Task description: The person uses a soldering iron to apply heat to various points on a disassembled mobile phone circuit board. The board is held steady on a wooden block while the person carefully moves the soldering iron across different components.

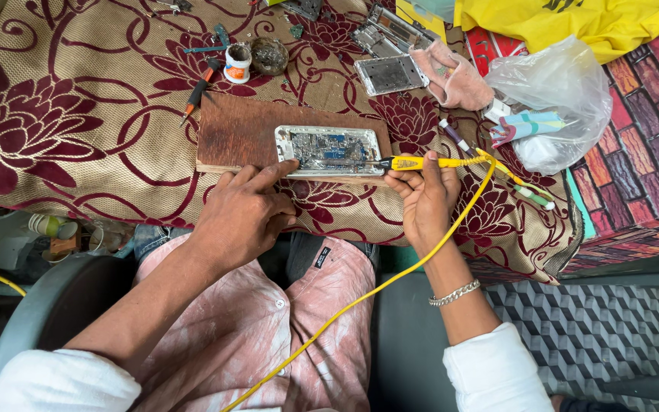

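Head view, looking straight down: the opened phone (pixel 332 150) lies flat on a brown wooden board (pixel 234 133), insides up, right at the near edge of the counter (pixel 78 99) with its maroon flower-patterned cloth. The left hand (pixel 242 210) rests at that near edge, index finger stretched out and pressing the phone's lower left corner, the other fingers loosely curled; its grip pinches nothing, just pins the phone down. The right hand (pixel 423 197) has its grip pressed together around the yellow soldering iron (pixel 421 162), thumb and fingers closed on the handle, dark tip lying low across the phone's right end. Its yellow cord (pixel 360 301) loops off to the right and runs down across the lap.

Farther back on the counter: a small white pot (pixel 238 62) beside a round dark tin (pixel 269 55), a red-handled screwdriver (pixel 198 91), two more phone frames (pixel 387 53), a pink cloth (pixel 451 76) and a clear plastic bag (pixel 558 95).
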